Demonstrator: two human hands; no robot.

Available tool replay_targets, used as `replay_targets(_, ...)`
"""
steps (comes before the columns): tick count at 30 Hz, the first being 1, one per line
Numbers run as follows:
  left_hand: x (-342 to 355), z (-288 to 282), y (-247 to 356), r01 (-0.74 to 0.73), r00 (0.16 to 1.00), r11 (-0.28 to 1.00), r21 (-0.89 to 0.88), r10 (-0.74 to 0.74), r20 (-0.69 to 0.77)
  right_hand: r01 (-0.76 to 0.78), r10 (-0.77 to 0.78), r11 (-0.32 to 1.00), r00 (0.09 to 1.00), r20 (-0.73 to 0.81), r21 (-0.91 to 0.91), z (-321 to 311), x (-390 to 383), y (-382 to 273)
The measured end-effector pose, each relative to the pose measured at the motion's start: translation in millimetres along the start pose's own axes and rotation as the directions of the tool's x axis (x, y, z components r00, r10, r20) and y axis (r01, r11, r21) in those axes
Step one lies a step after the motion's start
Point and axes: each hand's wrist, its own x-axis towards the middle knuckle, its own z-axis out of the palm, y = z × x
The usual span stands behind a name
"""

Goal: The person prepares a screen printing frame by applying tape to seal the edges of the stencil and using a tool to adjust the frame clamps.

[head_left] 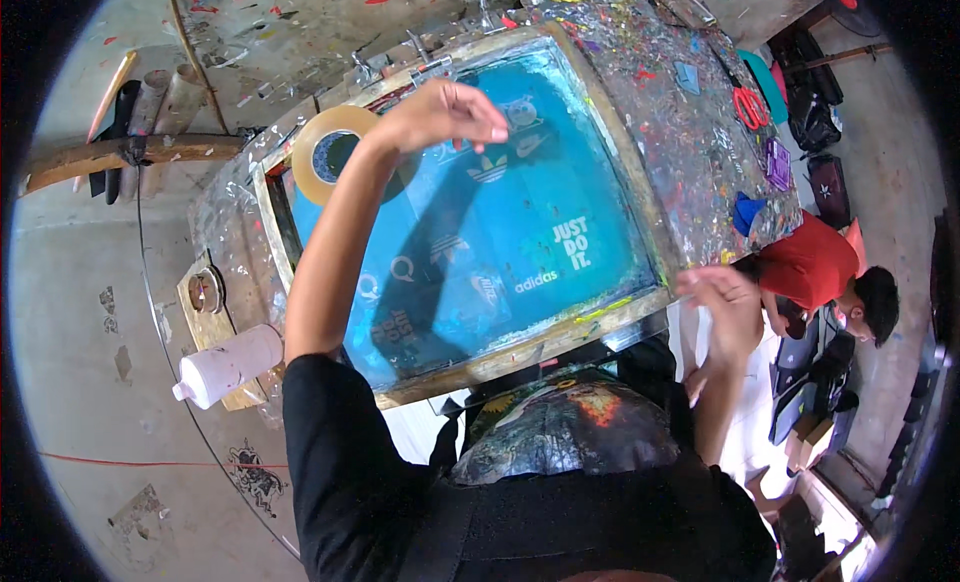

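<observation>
L hand (437,115) hangs over the far part of the blue wood-framed printing screen (540,197), fingers loosely bent & free; R hand (725,302) is raised near the screen's near-right corner, fingers half-curled, also free. Screen lies on the paint-spotted counter (680,132), w/ a tape roll (304,162) at its far-left corner, partly behind L wrist. Pinkish bottle (232,364) near left, red-handled scissors (748,109) far right.

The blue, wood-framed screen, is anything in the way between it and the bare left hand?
Nothing visible stands between the bare left hand and the blue, wood-framed screen; the round amber tape roll sits to the left.
</observation>
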Motion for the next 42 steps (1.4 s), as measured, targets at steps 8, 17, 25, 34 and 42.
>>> replay_targets(8,56,-16,-40,0.070,0.989,0.993,0.097,-0.055,-0.140,-0.292,0.286,0.956,0.942,0.174,0.006,75,-15,14)
replay_targets(17,69,0,-82,0.027,0.864,0.923,0.383,0.172,-0.473,-0.159,0.208,0.956,0.959,0.190,-0.247,97,3,31)
replay_targets(25,59,13,-91,0.077,0.833,0.911,0.405,0.164,-0.528,-0.173,0.255,0.911,0.950,0.182,-0.375,98,6,22)
replay_targets(34,57,14,-99,0.020,0.799,0.891,0.454,0.259,-0.543,-0.156,0.284,0.862,0.937,0.205,-0.481,100,10,15)
replay_targets(42,58,15,-93,0.053,0.818,0.918,0.393,0.186,-0.545,-0.130,0.280,0.838,0.937,0.211,-0.530,99,12,20)
